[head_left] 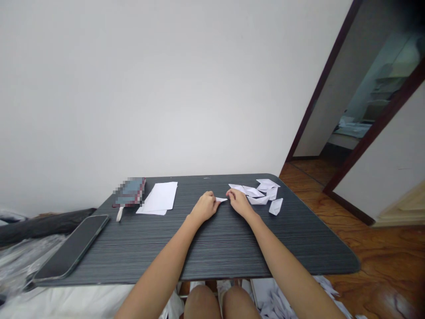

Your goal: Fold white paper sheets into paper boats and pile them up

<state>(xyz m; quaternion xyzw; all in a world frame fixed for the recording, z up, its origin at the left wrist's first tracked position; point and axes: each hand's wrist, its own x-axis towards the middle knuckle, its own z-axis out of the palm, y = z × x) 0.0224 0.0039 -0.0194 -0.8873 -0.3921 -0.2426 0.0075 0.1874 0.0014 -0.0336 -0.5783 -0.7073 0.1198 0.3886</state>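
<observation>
My left hand [205, 205] is closed on a small folded piece of white paper [221, 200], whose pointed tip sticks out to the right. Just right of that tip is my right hand [238, 201], its fingers curled together; whether anything is pinched in them is too small to make out. Several folded white paper pieces [259, 200] lie beyond and beside my right hand, one of them a little apart on the right. A stack of flat white paper sheets [160, 197] rests to the left of my left hand.
A blurred book-like item [131, 192] with a white strip [120, 214] sits at the table's back left. A phone [73, 248] lies along the left edge of the dark table [229, 252]. More folded papers [275, 301] are piled below the front edge. A doorway opens at right.
</observation>
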